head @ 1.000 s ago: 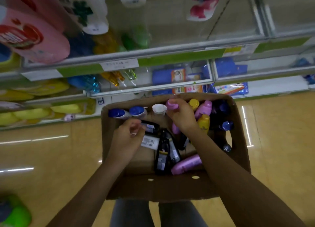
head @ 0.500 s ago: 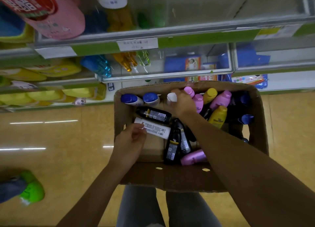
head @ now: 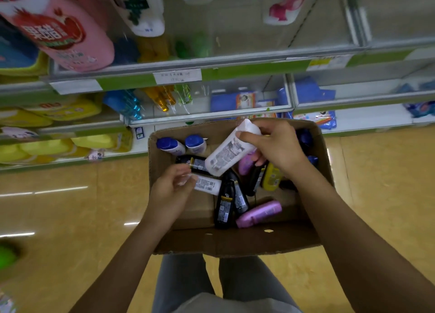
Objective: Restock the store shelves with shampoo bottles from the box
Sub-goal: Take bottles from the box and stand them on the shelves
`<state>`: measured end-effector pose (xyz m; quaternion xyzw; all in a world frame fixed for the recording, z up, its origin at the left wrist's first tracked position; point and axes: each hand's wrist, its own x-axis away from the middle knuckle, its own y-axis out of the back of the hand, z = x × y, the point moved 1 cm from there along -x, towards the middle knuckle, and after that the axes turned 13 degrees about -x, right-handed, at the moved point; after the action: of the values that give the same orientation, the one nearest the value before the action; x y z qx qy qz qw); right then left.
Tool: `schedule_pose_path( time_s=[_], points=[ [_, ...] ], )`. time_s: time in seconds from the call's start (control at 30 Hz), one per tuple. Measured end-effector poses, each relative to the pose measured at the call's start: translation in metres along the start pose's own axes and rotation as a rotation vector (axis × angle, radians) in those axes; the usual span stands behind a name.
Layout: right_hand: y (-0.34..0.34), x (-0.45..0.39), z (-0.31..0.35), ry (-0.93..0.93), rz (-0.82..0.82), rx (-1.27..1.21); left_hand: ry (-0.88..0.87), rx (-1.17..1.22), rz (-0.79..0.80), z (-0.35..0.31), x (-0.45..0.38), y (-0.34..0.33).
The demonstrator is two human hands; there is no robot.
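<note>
1. We see our right hand [head: 277, 148] gripping a white bottle [head: 229, 149] near its cap end, fingers and thumb curled round it, above the cardboard box [head: 235, 244].
2. The bottle's long axis runs on a slant: cap up toward the shelves [head: 211, 68], base down and to the left (printed label facing us).
3. Our left hand [head: 170, 190] sits at the box's left wall, fingers curled; we cannot tell whether it grips the second white bottle [head: 207, 184] lying flat beside it.
4. Inside lie black bottles [head: 226, 202], a purple bottle [head: 259, 214], a yellow bottle [head: 271, 177] and two blue-capped bottles [head: 181, 144].
</note>
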<state>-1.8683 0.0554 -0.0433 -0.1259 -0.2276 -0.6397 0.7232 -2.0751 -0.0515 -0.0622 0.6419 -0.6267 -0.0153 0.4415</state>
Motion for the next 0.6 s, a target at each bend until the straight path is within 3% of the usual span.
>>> schedule_pose_path(
  time_s=[0.33,0.4,0.6],
  points=[
    [0.01,0.043,0.106,0.04,0.163,-0.138,-0.178,0.303,0.346,-0.058,0.027,0.048],
    [0.01,0.046,0.115,0.029,0.146,-0.181,-0.223,0.347,0.299,-0.068,0.036,0.057],
    [-0.009,0.066,0.125,0.004,0.034,-0.41,-0.313,0.327,-0.081,-0.093,0.058,0.071]
  ],
)
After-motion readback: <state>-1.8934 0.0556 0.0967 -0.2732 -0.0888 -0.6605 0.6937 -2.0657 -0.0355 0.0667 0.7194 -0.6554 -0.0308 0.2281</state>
